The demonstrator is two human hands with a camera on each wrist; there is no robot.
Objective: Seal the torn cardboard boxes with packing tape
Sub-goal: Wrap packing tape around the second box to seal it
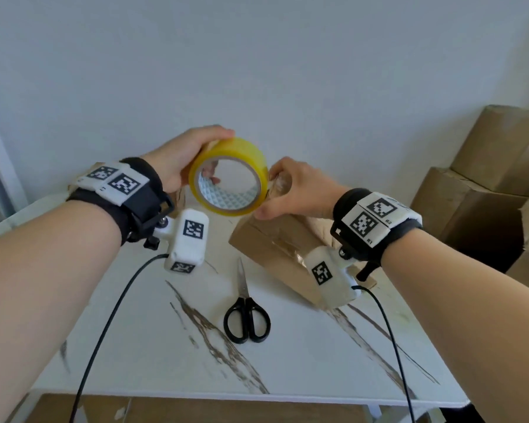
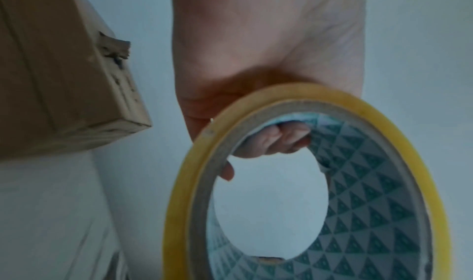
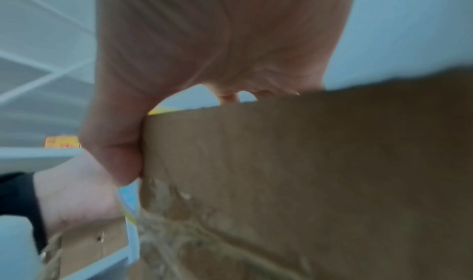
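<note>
Above the table, my left hand [image 1: 177, 161] grips a yellow roll of packing tape [image 1: 232, 148]. Its fingers [image 2: 279, 140] curl through the patterned core of the roll [image 2: 184, 183]. My right hand [image 1: 293, 190] is at the roll's right edge and pinches the clear free end of the tape [image 1: 277, 183] between thumb and fingers. Below it a torn cardboard box [image 1: 269, 245] lies on the table, its worn top showing old tape. In the right wrist view this box [image 3: 307, 173] hides most of the right hand's fingers [image 3: 227, 98].
Black-handled scissors [image 1: 247, 312] lie shut on the white marbled table [image 1: 165, 346], in front of the box. Several more cardboard boxes [image 1: 486, 166] are stacked at the right against the wall. Cables hang from both wrist cameras over the table.
</note>
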